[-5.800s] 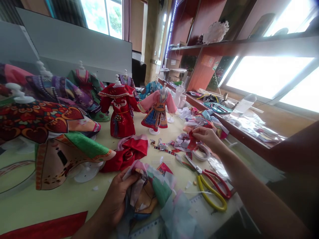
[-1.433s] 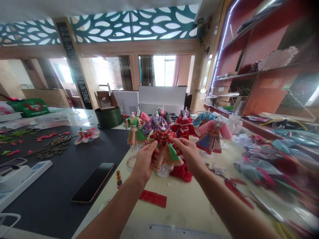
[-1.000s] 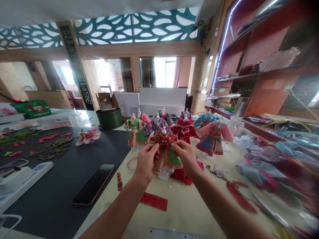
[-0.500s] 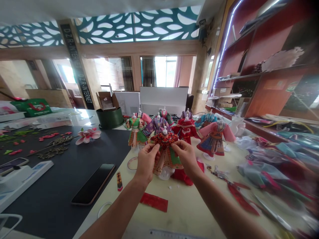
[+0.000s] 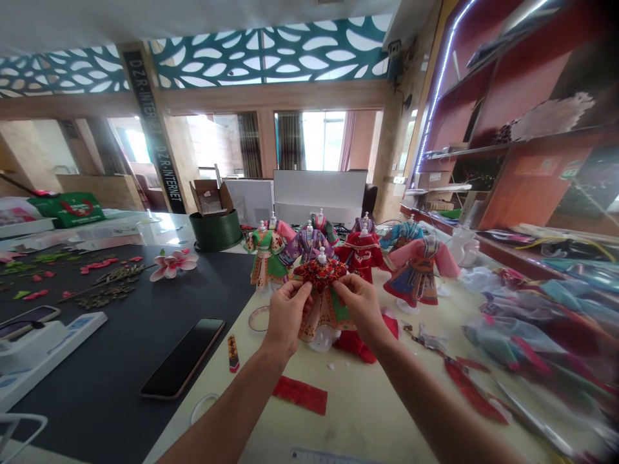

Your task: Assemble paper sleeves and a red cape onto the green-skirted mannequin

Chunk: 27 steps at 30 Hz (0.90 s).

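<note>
A small dress form in a green and cream robe (image 5: pixel 322 316) stands on a clear base at the centre. Around its shoulders lies a red patterned collar (image 5: pixel 323 272). My left hand (image 5: pixel 289 312) pinches the collar's left edge between thumb and fingers. On the opposite edge, my right hand (image 5: pixel 360 306) pinches it the same way. Behind are several dressed miniature forms, among them a red one (image 5: pixel 362 252) and a pink and blue one (image 5: pixel 416 274). Red cloth (image 5: pixel 355 347) lies by the base.
Nearer me are a red fabric strip (image 5: pixel 300 394), a small patterned strip (image 5: pixel 233 353) and a ruler (image 5: pixel 329 456). A phone (image 5: pixel 184 357) and power strip (image 5: pixel 53 357) lie left. Scissors (image 5: pixel 532 415) and heaped fabrics (image 5: pixel 522 341) are right.
The whole view has shifted slightly, with things appearing a little further right and lower. Both hands keep their pinch on the collar, whose front looks slightly flatter.
</note>
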### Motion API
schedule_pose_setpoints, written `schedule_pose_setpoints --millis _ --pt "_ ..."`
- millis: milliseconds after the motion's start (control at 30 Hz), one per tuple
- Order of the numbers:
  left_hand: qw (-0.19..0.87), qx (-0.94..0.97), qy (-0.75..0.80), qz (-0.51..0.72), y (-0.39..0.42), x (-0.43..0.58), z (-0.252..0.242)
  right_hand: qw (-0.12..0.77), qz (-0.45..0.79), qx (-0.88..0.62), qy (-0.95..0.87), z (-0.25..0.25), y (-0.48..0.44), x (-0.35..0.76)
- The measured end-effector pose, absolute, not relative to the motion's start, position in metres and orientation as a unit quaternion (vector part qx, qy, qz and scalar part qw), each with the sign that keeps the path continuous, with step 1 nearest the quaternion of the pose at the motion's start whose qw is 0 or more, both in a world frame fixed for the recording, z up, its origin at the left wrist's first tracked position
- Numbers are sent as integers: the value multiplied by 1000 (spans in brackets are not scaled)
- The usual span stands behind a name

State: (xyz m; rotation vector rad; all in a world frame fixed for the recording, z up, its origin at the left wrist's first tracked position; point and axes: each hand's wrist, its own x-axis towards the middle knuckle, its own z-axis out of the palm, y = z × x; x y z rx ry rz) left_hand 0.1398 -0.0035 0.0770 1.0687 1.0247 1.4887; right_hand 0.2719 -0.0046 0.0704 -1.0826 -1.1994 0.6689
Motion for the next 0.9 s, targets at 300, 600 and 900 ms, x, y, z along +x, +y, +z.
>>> schedule_pose_setpoints --millis 300,600,900 --pt "516 444 413 605 -3 138 76 641 307 -479 -515 76 -9 273" --pt "545 439 395 595 -5 139 73 642 338 -472 -500 80 -14 273" --pt "543 429 423 585 -7 129 65 653 352 -471 -478 71 -12 282"
